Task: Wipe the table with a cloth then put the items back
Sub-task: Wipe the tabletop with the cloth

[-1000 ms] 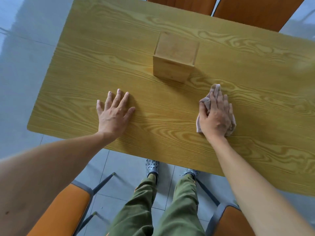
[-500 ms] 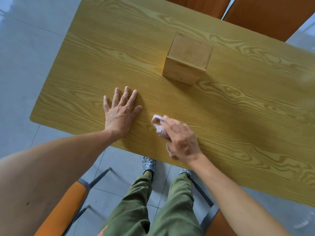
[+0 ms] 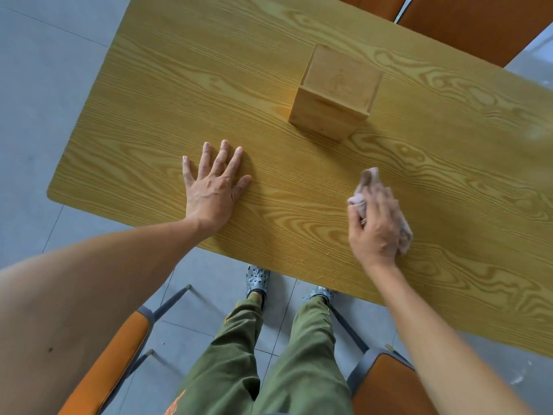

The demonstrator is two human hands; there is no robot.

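A long wood-grain table (image 3: pixel 299 40) fills the view. A square wooden box (image 3: pixel 334 94) stands on it near the middle, beyond both hands. My right hand (image 3: pixel 375 226) presses a small pale pink cloth (image 3: pixel 368 181) flat on the table near the front edge, right of the box; the cloth sticks out past my fingertips and along the right side of my hand. My left hand (image 3: pixel 215 187) lies flat on the table with fingers spread, holding nothing, left of the cloth.
Orange chairs stand under me at the front left (image 3: pixel 107 366) and front right (image 3: pixel 389 387). Two more orange chair backs (image 3: pixel 466 28) stand at the table's far side. My legs in green trousers (image 3: pixel 269 360) are at the table's front edge. Grey tiled floor lies to the left.
My right hand swept the cloth left along the front edge towards my left hand, then back right to below the box. My left hand stayed flat in place.
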